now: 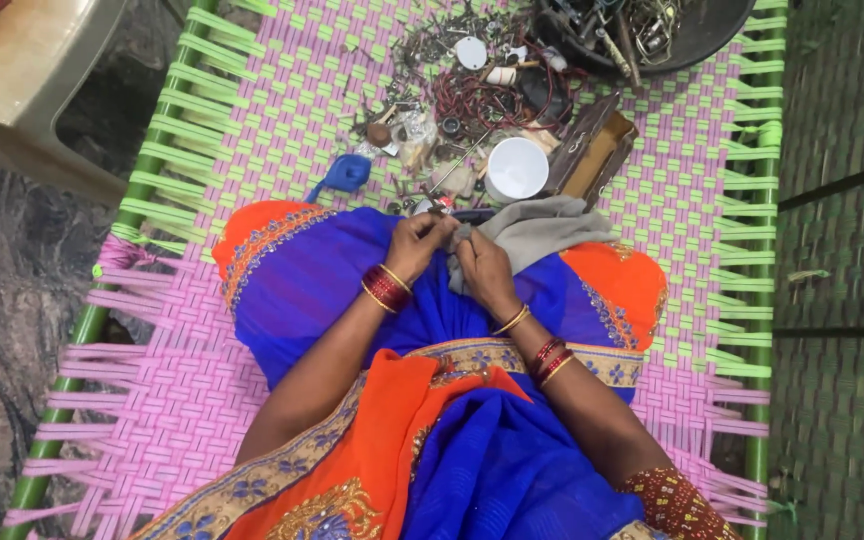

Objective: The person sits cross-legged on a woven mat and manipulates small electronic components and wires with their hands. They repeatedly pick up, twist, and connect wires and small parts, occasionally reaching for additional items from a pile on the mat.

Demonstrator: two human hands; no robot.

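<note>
Hands: L hand (418,243) & R hand (484,268) on small part (439,206), maybe metal.

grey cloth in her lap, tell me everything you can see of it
The grey cloth is a soft, plain, crumpled piece of fabric, draped over the blue garment on the person's lap, its far edge reaching the woven cot near a white cup and a brown box. The right hand pinches its near edge; the left hand works close beside it, touching or not I cannot tell.
</note>
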